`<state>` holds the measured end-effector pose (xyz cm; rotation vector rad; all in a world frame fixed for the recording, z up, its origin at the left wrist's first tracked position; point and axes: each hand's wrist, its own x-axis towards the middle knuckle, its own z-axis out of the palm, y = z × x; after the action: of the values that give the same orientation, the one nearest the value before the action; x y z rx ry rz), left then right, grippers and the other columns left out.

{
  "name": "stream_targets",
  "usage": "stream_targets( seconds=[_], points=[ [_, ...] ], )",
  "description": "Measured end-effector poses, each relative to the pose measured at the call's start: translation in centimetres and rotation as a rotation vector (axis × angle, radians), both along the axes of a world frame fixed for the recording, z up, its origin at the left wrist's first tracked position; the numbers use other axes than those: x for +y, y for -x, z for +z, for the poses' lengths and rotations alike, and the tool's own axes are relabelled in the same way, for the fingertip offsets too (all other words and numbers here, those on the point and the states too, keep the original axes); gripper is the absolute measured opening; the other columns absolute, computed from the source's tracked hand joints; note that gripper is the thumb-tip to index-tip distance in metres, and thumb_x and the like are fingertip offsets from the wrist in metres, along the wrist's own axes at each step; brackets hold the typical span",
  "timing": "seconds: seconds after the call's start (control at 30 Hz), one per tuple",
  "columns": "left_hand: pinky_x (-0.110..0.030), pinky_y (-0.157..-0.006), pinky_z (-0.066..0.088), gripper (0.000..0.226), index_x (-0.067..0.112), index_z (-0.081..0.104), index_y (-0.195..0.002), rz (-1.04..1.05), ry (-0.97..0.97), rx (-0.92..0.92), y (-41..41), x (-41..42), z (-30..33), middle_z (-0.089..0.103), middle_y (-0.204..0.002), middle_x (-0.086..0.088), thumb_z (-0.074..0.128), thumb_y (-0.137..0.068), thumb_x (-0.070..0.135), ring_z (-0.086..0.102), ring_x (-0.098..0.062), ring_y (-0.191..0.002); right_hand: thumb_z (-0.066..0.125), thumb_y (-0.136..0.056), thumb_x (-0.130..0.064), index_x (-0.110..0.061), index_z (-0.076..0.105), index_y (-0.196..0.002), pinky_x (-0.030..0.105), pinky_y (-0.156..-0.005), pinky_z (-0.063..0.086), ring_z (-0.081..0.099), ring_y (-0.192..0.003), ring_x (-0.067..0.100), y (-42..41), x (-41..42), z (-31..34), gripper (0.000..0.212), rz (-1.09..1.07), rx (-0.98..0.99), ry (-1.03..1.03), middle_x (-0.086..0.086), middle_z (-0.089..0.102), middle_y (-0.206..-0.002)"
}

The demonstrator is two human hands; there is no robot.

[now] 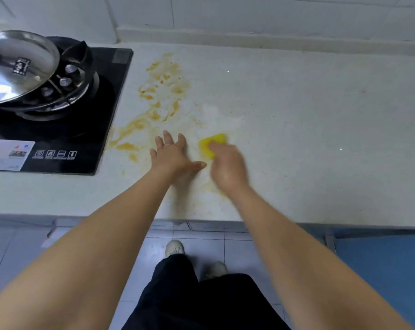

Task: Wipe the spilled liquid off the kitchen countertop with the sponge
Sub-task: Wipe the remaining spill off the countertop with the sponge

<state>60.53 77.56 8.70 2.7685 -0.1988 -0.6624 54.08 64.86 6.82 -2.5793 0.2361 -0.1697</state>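
An orange-brown spill point(158, 96) streaks the pale countertop point(308, 115) from near the back down toward the stove's front corner. A fainter smear point(213, 189) lies near the front edge. My right hand point(227, 167), blurred by motion, grips a yellow sponge point(211, 142) and presses it on the counter just right of the spill. My left hand point(173, 156) rests flat on the counter with fingers spread, beside the sponge and touching the spill's lower edge.
A black gas stove point(82, 129) sits at the left with a steel-lidded pan point(18, 67) on its burner. The wall ledge point(273, 36) runs along the back. The counter's front edge point(320, 225) is near my legs; a blue cabinet point(380, 270) stands below right.
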Motion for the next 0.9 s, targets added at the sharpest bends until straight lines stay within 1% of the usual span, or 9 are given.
stream_targets(
  seconds=[0.1,0.2,0.27,0.37,0.47,0.6,0.67,0.83,0.9],
  points=[
    [-0.05,-0.116,0.001,0.101,0.022,0.003,-0.152,-0.044,-0.017,0.004,0.7,0.3,-0.1,-0.015,-0.157,-0.013,0.061,-0.078,0.06,-0.014,-0.033,-0.145,0.042,-0.082,0.001,-0.01,0.056,-0.125,0.039,-0.094,0.042,0.054,-0.112,0.034,1.8,-0.1,-0.2,0.047,0.11,-0.056,-0.008,0.015,0.058,-0.127],
    [-0.049,-0.116,0.001,0.102,0.023,0.001,-0.152,-0.066,-0.028,0.027,0.5,0.6,0.2,-0.016,-0.157,-0.011,0.061,-0.078,0.06,-0.015,-0.033,-0.145,0.04,-0.083,0.006,-0.013,0.051,-0.13,0.039,-0.086,0.046,0.056,-0.104,0.038,2.6,-6.3,0.1,0.052,-0.358,0.04,-0.041,0.021,0.058,-0.118],
    [-0.05,-0.116,0.0,0.103,0.023,0.001,-0.152,-0.053,-0.02,0.037,0.4,0.4,0.3,-0.017,-0.157,-0.011,0.063,-0.078,0.059,-0.015,-0.033,-0.144,0.038,-0.081,0.008,-0.009,0.052,-0.127,0.039,-0.079,0.047,0.057,-0.098,0.04,2.7,-7.0,0.4,0.051,-0.498,0.063,-0.014,0.023,0.059,-0.112],
    [-0.05,-0.116,0.0,0.103,0.024,0.002,-0.152,-0.052,-0.013,0.043,0.2,0.3,0.5,-0.016,-0.157,-0.012,0.064,-0.077,0.058,-0.015,-0.033,-0.144,0.042,-0.075,0.008,-0.003,0.059,-0.119,0.038,-0.083,0.047,0.059,-0.097,0.04,2.1,-0.4,0.0,0.049,-0.182,-0.035,-0.059,0.023,0.063,-0.11],
    [-0.05,-0.116,0.0,0.102,0.024,0.002,-0.152,-0.057,-0.009,0.037,0.1,0.5,0.5,-0.016,-0.157,-0.012,0.064,-0.078,0.057,-0.014,-0.033,-0.145,0.042,-0.077,-0.001,-0.007,0.056,-0.125,0.037,-0.096,0.042,0.055,-0.111,0.033,2.3,2.1,-0.7,0.05,0.082,-0.09,-0.001,0.014,0.059,-0.126],
    [-0.05,-0.116,0.002,0.103,0.024,0.001,-0.152,-0.081,-0.031,0.035,0.2,0.5,0.5,-0.016,-0.157,-0.012,0.061,-0.078,0.061,-0.013,-0.034,-0.145,0.039,-0.085,0.004,-0.012,0.048,-0.132,0.035,-0.082,0.045,0.055,-0.103,0.036,2.8,-4.8,0.2,0.051,-0.392,0.032,-0.055,0.02,0.057,-0.12],
    [-0.05,-0.116,0.001,0.103,0.024,0.0,-0.152,-0.081,-0.03,0.035,0.2,0.6,0.4,-0.016,-0.157,-0.012,0.06,-0.078,0.062,-0.013,-0.034,-0.144,0.038,-0.085,0.008,-0.006,0.046,-0.133,0.038,-0.088,0.045,0.053,-0.108,0.037,3.1,-5.4,0.3,0.051,-0.502,0.032,-0.036,0.02,0.055,-0.124],
    [-0.05,-0.116,0.0,0.1,0.023,0.001,-0.152,-0.075,-0.007,0.043,0.3,0.5,0.6,-0.016,-0.157,-0.013,0.062,-0.08,0.056,-0.014,-0.033,-0.144,0.039,-0.08,0.0,-0.006,0.051,-0.129,0.035,-0.101,0.035,0.049,-0.119,0.032,3.4,2.5,-0.7,0.051,0.022,-0.032,-0.004,0.014,0.053,-0.133],
    [-0.049,-0.116,0.0,0.101,0.023,0.0,-0.152,-0.078,-0.006,0.044,0.3,0.6,0.7,-0.016,-0.157,-0.012,0.062,-0.08,0.056,-0.015,-0.033,-0.144,0.041,-0.083,0.002,-0.011,0.047,-0.133,0.035,-0.103,0.032,0.045,-0.124,0.029,3.4,1.4,-0.4,0.052,0.057,-0.02,0.04,0.009,0.047,-0.139]
  ],
)
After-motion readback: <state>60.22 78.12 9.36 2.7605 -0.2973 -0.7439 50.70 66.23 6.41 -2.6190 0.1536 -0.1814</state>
